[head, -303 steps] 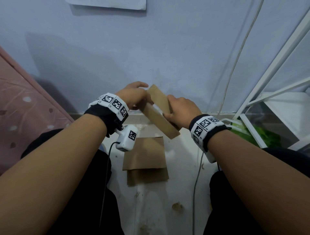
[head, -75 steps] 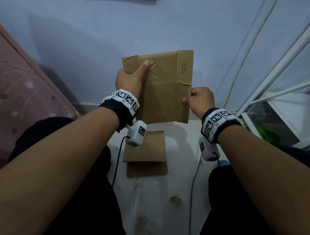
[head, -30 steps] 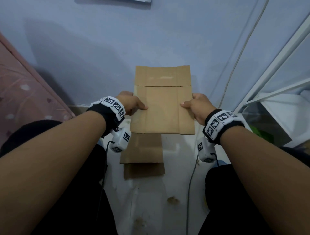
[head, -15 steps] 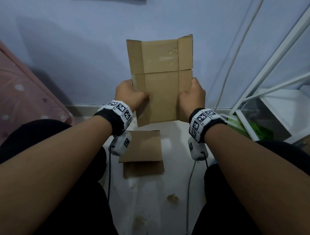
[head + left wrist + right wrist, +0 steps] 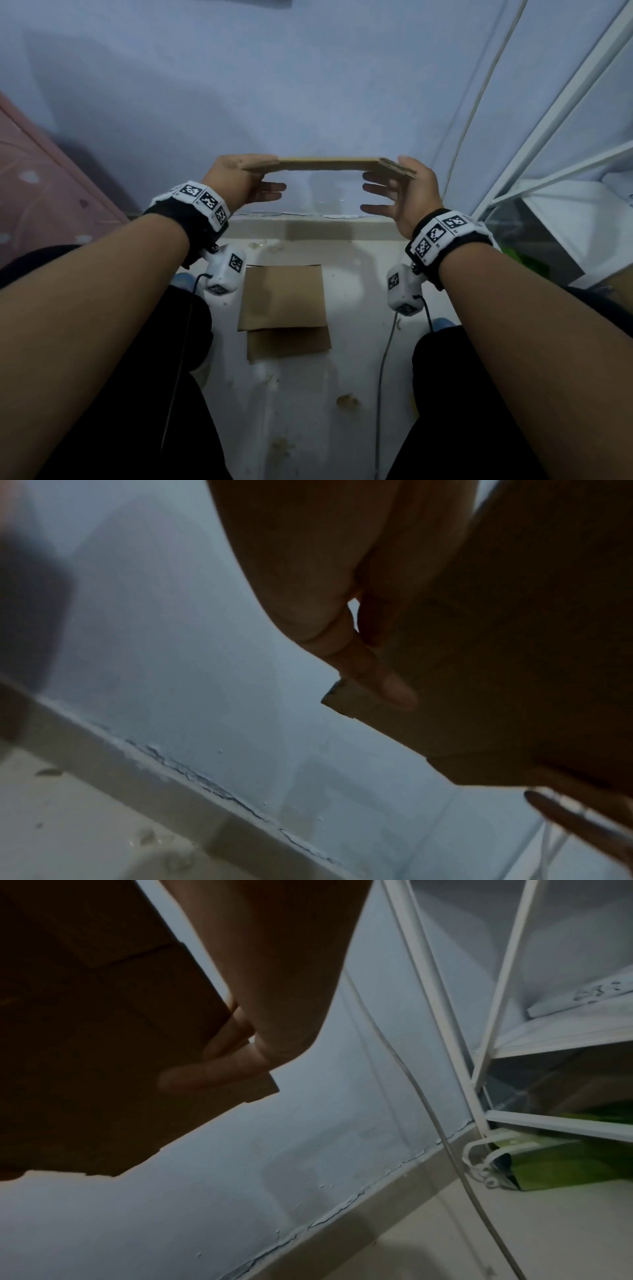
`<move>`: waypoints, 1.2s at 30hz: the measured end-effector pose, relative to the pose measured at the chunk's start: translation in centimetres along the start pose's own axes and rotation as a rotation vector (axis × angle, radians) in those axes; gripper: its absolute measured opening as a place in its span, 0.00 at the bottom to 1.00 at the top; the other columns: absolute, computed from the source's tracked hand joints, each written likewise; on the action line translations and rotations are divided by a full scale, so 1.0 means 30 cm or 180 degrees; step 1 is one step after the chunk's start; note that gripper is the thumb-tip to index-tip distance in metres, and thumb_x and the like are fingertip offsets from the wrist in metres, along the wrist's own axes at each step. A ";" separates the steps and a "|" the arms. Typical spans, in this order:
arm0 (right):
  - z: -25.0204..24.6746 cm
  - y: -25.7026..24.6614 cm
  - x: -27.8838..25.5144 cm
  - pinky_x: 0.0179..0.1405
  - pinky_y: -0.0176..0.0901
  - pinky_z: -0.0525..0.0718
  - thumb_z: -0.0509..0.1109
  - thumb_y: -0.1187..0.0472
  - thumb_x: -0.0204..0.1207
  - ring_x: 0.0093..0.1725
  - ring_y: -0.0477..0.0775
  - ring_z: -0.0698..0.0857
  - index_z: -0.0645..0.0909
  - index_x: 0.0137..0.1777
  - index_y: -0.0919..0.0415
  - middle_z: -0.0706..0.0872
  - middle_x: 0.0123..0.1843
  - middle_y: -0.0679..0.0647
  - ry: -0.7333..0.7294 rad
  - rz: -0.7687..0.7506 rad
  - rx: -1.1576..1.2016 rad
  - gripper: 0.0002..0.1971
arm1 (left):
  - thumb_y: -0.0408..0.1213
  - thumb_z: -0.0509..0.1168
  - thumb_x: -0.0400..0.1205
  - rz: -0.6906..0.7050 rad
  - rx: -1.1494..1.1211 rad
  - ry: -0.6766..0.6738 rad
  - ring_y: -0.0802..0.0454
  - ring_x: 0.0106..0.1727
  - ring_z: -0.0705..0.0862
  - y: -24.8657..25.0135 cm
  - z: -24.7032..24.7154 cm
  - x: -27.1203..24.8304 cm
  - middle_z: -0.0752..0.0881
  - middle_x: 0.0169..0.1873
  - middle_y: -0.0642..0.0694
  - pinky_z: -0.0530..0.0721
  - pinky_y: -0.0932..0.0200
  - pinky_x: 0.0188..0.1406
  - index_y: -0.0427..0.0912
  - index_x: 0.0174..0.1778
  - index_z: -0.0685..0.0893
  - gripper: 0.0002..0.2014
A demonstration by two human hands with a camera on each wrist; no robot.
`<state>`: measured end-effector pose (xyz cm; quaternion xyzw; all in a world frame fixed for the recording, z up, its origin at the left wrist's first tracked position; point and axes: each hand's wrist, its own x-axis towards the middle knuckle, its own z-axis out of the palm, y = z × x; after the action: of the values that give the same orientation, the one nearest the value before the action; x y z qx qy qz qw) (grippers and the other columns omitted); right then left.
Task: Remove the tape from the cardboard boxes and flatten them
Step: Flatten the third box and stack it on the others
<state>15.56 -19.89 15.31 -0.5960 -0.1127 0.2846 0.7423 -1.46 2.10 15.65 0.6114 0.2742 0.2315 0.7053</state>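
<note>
Here, left hand [image 5: 236, 181] and right hand [image 5: 407, 192] pinched flattened box [image 5: 325, 163] edge-on (thumbs above) | cardboard stack [image 5: 284, 308] at 6 o'clock.

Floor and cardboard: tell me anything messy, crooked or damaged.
The floor is stained, with small brown scraps scattered below the flattened pieces, which are stacked with edges misaligned. Paint along the wall's base is cracked and peeling. The held cardboard looks flat and intact.
</note>
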 end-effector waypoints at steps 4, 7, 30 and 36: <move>-0.023 0.020 0.009 0.45 0.61 0.93 0.72 0.65 0.81 0.55 0.61 0.88 0.81 0.70 0.61 0.86 0.63 0.63 -0.0152 0.0151 -0.0426 0.17 | 0.27 0.64 0.87 -0.0252 -0.0212 0.0060 0.51 0.39 0.89 -0.010 -0.009 -0.001 0.86 0.60 0.35 0.87 0.62 0.32 0.43 0.69 0.81 0.16; 0.004 0.048 0.003 0.57 0.67 0.91 0.71 0.72 0.80 0.53 0.62 0.91 0.76 0.75 0.49 0.89 0.62 0.65 -0.0072 0.0014 -0.1077 0.27 | 0.26 0.73 0.81 -0.0482 -0.0160 -0.0045 0.50 0.41 0.94 -0.029 -0.017 -0.009 0.90 0.56 0.37 0.91 0.57 0.35 0.39 0.74 0.78 0.25; 0.131 0.169 -0.017 0.60 0.56 0.87 0.61 0.69 0.80 0.55 0.62 0.85 0.53 0.91 0.50 0.84 0.59 0.60 0.0252 -0.0827 -0.3579 0.40 | 0.44 0.76 0.78 -0.0131 0.1865 0.0893 0.45 0.52 0.87 -0.147 0.051 0.014 0.89 0.52 0.45 0.83 0.54 0.48 0.41 0.58 0.86 0.16; 0.122 0.368 0.067 0.51 0.50 0.81 0.61 0.71 0.79 0.59 0.68 0.84 0.64 0.84 0.56 0.83 0.62 0.64 -0.0033 -0.0387 -0.3669 0.32 | 0.51 0.74 0.80 -0.0639 0.2651 0.0658 0.37 0.62 0.84 -0.331 -0.013 0.074 0.85 0.63 0.39 0.81 0.49 0.56 0.38 0.65 0.80 0.25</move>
<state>12.15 -14.35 5.44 -0.8951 -0.2872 0.1370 0.3123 -0.16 2.41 5.56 0.7875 0.4713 0.0915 0.3866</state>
